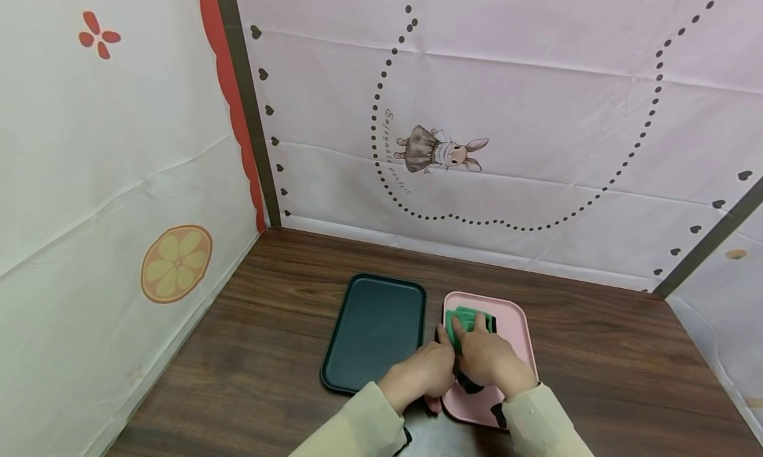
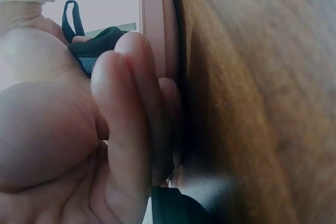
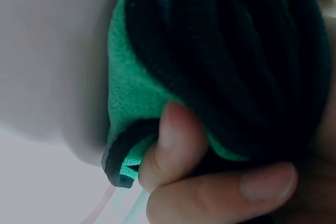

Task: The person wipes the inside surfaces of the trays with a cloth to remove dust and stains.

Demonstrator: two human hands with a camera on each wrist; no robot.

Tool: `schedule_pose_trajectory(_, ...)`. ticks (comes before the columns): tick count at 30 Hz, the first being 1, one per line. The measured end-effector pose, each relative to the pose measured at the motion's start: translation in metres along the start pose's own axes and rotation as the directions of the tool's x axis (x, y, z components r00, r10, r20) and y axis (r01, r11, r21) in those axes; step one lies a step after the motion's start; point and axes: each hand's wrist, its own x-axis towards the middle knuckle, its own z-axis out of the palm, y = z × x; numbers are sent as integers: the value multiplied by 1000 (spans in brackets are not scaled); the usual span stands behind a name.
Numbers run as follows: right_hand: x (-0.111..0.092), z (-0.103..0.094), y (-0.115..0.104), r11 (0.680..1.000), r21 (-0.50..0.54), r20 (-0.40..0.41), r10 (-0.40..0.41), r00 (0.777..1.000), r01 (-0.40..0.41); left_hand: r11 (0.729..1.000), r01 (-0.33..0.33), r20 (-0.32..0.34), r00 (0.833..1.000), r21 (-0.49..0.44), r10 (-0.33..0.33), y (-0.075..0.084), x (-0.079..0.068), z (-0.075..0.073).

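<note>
A green cloth (image 1: 469, 316) with black edging lies bunched in folds on the pink tray (image 1: 517, 319). My right hand (image 1: 485, 357) is over it, two fingers spread across the green top; in the right wrist view other fingers (image 3: 176, 135) curl against its thick dark folds. My left hand (image 1: 428, 367) is at the cloth's left side, over the tray's near left edge, with its index finger along the cloth. In the left wrist view its lower fingers (image 2: 123, 124) bend beside the tray's rim, and a black loop (image 2: 73, 19) of the cloth shows beyond them. The left thumb's tip is hidden in the head view.
A dark green tray (image 1: 375, 331) lies just left of the pink one on the brown wooden table (image 1: 268, 351). White printed sheets (image 1: 507, 99) hang as walls behind and at both sides. Black spots mark the near part of the pink tray.
</note>
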Motion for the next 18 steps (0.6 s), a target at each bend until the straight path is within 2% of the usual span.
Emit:
schedule_pose_trajectory(13, -10, 9, -3, 1000, 1, -44, -2, 999, 2, 1000, 9, 2, 1000, -14, -9, -2, 2, 1)
schedule_pose_trajectory(18, -13, 12, -4, 1000, 13, -37, 2, 999, -2, 1000, 8, -5, 1000, 3, -8, -1, 2, 1)
